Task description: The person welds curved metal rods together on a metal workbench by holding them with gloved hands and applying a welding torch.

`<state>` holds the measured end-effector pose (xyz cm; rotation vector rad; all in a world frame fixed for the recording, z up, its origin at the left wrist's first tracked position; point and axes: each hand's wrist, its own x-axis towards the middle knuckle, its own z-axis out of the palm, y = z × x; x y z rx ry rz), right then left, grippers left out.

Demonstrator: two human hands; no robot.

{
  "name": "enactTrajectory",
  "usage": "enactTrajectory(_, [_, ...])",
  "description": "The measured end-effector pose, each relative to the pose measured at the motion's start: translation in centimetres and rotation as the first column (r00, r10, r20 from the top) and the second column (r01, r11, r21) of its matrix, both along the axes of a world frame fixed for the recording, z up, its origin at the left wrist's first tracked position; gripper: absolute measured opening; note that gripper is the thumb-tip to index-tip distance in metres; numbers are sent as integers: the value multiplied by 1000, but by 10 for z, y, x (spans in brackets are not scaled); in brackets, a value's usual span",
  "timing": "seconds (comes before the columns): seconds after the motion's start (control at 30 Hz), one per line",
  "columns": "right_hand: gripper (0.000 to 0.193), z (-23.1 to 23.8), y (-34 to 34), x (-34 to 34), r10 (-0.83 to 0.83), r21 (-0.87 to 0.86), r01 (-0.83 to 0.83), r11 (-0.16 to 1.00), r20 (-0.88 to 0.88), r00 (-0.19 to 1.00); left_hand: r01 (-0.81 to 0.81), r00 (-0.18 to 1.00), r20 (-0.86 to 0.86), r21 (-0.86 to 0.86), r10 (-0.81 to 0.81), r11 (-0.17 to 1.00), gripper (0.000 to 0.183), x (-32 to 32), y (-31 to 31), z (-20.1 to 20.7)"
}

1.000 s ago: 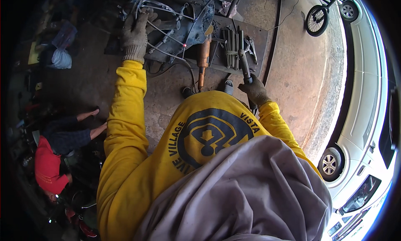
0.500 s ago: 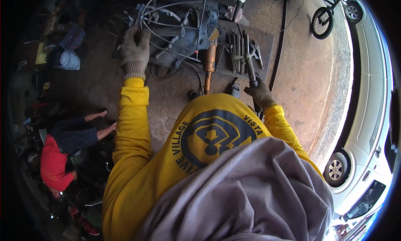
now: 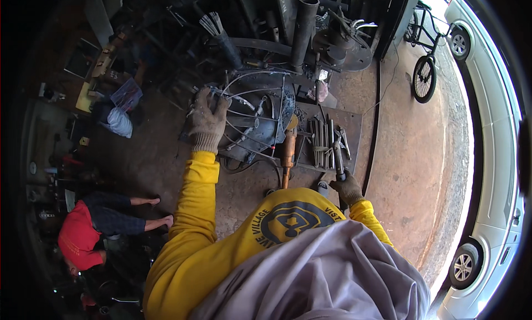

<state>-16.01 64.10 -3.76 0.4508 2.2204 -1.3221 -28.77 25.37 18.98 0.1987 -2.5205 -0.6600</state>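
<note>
One view only — a fisheye on the head, looking steeply down the person's own chest to the ground ahead. The gloved left hand (image 3: 207, 120) and right hand (image 3: 348, 189) lie near mid-frame; the car (image 3: 493, 154) bends along the right rim — farther off.

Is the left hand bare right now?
No: the left hand wears a knit work glove and rests on the bent wire frame.
</note>
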Motion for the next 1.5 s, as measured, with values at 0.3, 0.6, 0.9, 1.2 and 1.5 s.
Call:
enactTrajectory(0.3, [63,-14,20,27,-110,53,108,993,27,994,-22,999,20,-127,25,992,36,-182,-59,25])
enactTrajectory(0.6, [65,-6,29,79,-322,108,318,942,25,946,-269,926,240,-122,291,955,48,-286,-80,28])
enactTrajectory(0.9, [60,20,-1,88,-379,166,370,914,27,925,-205,936,229,-264,267,943,48,-307,-100,31])
enactTrajectory(1.2, [72,35,-30,73,-302,132,300,945,-10,953,-249,940,-301,-282,161,927,54,-320,-123,108])
enactTrajectory(1.5, [62,44,-63,67,-399,-176,377,909,-113,910,869,316,-827,55,-466,491,30,-129,-60,220])
